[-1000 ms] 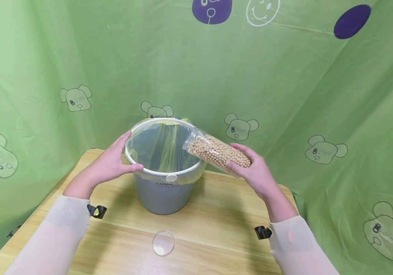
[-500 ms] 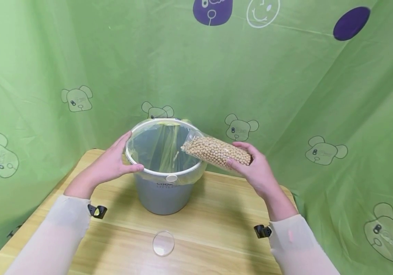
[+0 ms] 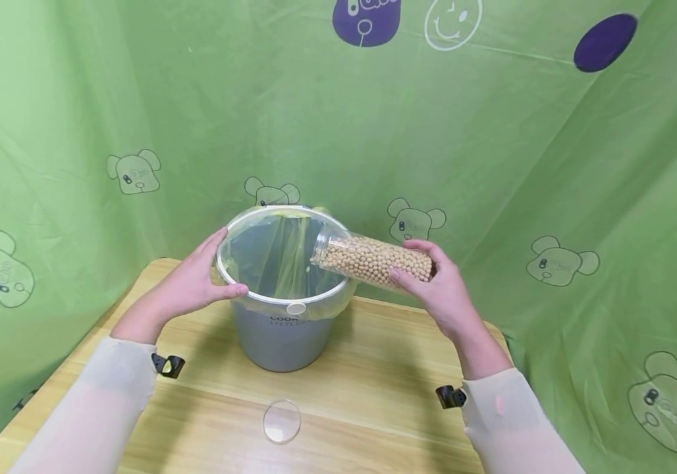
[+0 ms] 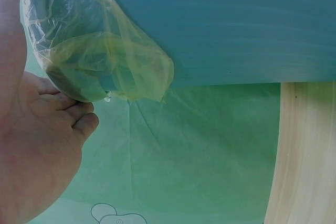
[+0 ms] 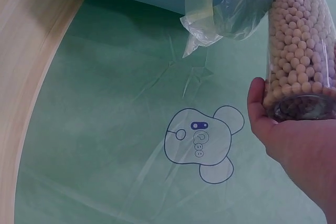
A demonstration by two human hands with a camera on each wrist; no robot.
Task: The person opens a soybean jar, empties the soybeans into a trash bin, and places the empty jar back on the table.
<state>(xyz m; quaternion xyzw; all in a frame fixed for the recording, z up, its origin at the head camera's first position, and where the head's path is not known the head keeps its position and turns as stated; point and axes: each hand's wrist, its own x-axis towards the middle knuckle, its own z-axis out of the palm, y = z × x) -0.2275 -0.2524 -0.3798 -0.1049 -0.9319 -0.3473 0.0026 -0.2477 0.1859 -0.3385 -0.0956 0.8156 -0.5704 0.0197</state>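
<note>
A grey trash bin [image 3: 282, 342] with a white rim and a thin yellowish bin liner [image 3: 291, 263] stands upright on the table. My left hand [image 3: 193, 276] holds the bin's left side, thumb on the front rim, fingers against the outer wall and the liner's overhang. My right hand [image 3: 436, 286] grips the lower end of a clear jar [image 3: 368, 260] of soybeans [image 5: 299, 40], tilted on its side. The jar's uncovered mouth points left over the bin's right rim, with some beans at its lower lip. The bottom of the bin is hidden.
A clear round lid [image 3: 282, 421] lies flat on the wooden table [image 3: 368, 408] in front of the bin. Green curtain [image 3: 338, 131] printed with bear faces hangs close behind the table and on both sides.
The jar has swung slightly toward level. Beans slid to its mouth and a few fell into the bin half a second ago. My left hand has stayed on the rim.
</note>
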